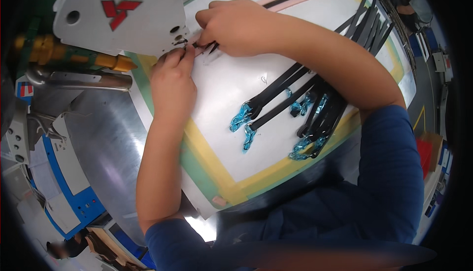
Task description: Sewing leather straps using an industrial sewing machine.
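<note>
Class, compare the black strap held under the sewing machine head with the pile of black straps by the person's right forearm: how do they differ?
The held strap is single, pinched between the left hand and right hand at the machine head; the pile of straps lies loose, untouched, overlapping on the white work surface. The pile's straps show blue clips at their ends; none shows on the held strap. Both are narrow and black.

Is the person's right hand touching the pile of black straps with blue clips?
Apart. The head view shows the right hand up by the sewing machine, with bare white table between it and the black straps.

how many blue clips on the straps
5 at least: two blue clips left of the black straps, two mid-pile, one cluster at the bottom; more may be hidden.
</note>
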### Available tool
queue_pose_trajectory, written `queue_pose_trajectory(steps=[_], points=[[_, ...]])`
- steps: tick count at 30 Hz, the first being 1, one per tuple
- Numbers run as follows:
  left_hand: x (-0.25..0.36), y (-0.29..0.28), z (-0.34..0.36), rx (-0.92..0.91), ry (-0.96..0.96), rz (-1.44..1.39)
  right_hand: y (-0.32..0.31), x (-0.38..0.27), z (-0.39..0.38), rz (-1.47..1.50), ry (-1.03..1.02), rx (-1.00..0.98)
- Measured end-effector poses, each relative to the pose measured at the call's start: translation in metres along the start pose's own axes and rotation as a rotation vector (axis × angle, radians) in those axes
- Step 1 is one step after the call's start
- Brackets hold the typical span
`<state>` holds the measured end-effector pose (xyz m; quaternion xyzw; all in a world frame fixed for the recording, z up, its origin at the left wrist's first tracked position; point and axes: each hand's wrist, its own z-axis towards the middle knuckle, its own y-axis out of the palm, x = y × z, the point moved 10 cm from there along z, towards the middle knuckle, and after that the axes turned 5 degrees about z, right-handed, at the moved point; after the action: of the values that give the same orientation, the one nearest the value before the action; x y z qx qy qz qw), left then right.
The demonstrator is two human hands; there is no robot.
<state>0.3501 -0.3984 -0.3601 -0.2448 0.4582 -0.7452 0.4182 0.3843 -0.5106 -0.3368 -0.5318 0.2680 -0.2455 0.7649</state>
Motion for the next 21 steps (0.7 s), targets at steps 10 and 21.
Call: queue_pose_trajectory(steps=[10,21], points=[[-0.001,0.003,-0.001,-0.071,0.006,0.08,0.015,0.042,0.035,0.025,0.222,-0.267],[-0.002,0.006,-0.002,-0.11,-0.037,0.08,-0.063,0.209,-0.088,-0.334,0.557,-0.25]])
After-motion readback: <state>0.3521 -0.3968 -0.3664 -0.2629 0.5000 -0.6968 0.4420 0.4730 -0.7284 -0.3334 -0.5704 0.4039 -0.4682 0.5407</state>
